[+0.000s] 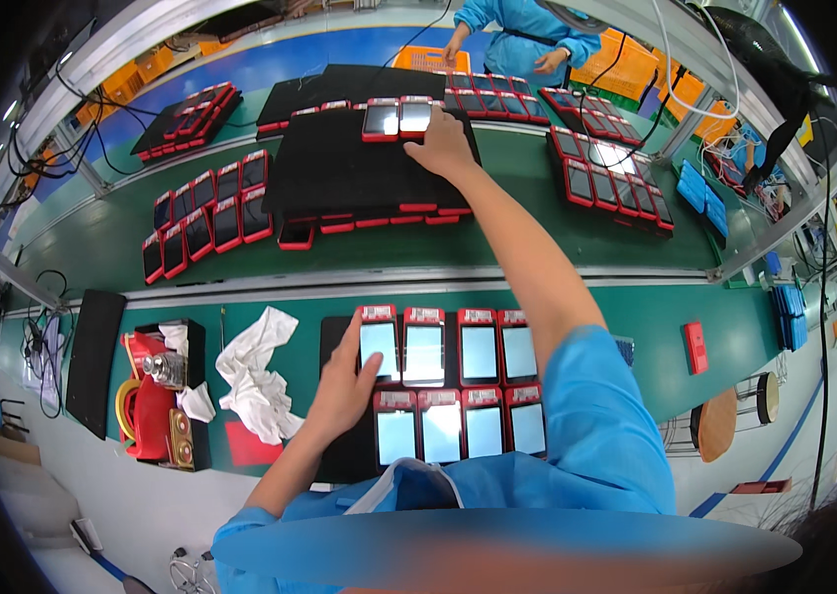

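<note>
My right hand reaches far forward, its fingers and thumb closed on the right side of a red-framed handheld device with a lit screen. A second such device lies just left of it; both are on a large black foam sheet. Nearer to me, my left hand grips the left edge of another red handheld device, its thumb over the lit screen. That device is at the far left corner of two rows of similar ones, such as this device, lying on a black mat.
Rows of red devices stand on the green shelf, with more stacks at right. Left of the mat lie a crumpled white cloth and a black box holding bottles. A co-worker's hands show beyond.
</note>
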{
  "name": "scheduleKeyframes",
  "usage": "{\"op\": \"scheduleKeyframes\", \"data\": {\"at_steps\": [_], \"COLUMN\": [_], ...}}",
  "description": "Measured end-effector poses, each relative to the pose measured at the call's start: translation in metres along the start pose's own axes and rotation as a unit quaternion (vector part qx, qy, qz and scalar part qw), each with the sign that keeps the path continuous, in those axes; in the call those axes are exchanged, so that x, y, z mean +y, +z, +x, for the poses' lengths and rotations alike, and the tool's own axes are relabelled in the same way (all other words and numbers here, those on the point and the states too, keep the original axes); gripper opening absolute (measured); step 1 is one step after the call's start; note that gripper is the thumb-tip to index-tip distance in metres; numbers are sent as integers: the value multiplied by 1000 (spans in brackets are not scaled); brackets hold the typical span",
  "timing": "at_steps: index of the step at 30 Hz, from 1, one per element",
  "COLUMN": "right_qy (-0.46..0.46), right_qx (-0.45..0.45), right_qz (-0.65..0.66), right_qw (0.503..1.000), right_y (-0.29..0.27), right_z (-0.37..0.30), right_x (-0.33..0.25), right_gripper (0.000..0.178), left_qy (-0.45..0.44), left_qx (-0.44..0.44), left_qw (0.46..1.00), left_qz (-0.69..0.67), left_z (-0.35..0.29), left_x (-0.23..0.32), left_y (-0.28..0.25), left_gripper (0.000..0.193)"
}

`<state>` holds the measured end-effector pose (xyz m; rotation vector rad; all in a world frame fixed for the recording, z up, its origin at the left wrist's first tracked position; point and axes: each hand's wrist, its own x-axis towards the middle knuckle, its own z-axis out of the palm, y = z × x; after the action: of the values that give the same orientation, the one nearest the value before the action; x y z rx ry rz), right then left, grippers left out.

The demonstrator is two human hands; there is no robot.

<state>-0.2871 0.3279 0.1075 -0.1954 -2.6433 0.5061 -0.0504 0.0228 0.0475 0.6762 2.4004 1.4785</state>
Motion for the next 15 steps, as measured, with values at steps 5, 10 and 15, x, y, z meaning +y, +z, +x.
{"op": "scheduleKeyframes", "data": {"at_steps": [5,10,15], "right_qy": [97,105,115], "right_qx": [-32,-57,-106], "right_qz": [-45,-16,-82], "right_qw": [994,993,984], "right_y": [21,18,6], "right_z": [43,52,46], "right_x": [4,-8,16], "right_gripper": [110,92,86], "left_qy": [235,143,38], "left_qx": [258,224,299], "left_qw": [911,909,886], "left_qz": [220,321,352], "left_z": [132,319,385], "left_x": [35,13,15], "left_y": [-51,-60,-21], "left_gripper": [63,91,85]}}
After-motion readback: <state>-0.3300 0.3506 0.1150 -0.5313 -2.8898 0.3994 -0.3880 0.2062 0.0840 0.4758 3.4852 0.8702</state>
